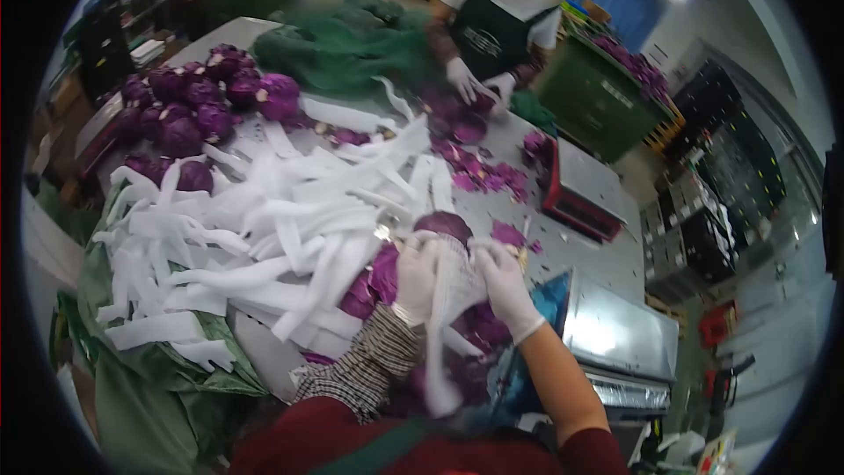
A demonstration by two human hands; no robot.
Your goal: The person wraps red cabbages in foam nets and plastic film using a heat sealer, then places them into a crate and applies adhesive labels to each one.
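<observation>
In white gloves, both of my hands are at a purple cabbage (444,224) near the table's front edge. A white foam strip (453,280) lies against the cabbage's near side, its tail hanging toward me. My left hand (417,274) grips the strip on the left, fingers curled. On the other side my right hand (510,288) pinches it between thumb and fingers. The cabbage's underside is hidden by the strip and my hands. Loose purple leaves (384,274) lie just left of my left hand.
Many white foam strips (290,211) spread across the metal table (576,277). Whole cabbages (185,110) are heaped at the back left, beside green netting (352,57). Across the table a gloved co-worker (492,26) handles a cabbage. A red-sided metal box (585,189) stands at right.
</observation>
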